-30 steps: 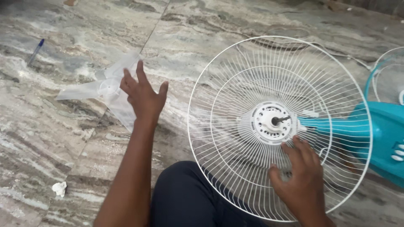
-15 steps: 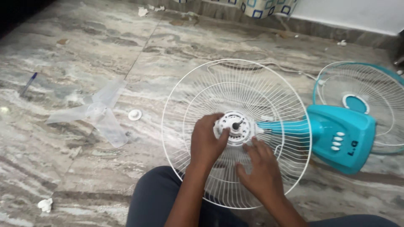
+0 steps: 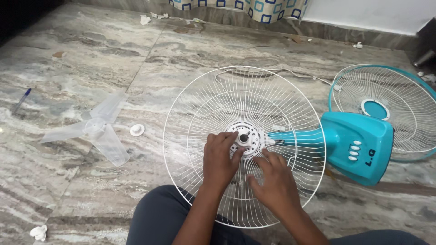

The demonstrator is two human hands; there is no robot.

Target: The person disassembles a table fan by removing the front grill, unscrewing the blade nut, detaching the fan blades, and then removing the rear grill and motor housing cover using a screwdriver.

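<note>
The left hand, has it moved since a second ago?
Yes. The left hand went from near the clear fan blade rightward onto the white grille, beside its hub.

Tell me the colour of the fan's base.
Turquoise blue base, seen clearest in the head view.

My left hand (image 3: 221, 159) and right hand (image 3: 272, 181) lay flat on the white wire guard (image 3: 200, 113), fingers at its central hub (image 3: 244, 138), while the clear blade (image 3: 93, 129) and white cap (image 3: 136, 130) lay well apart toward the floor's (image 3: 91, 54) left edge.
</note>
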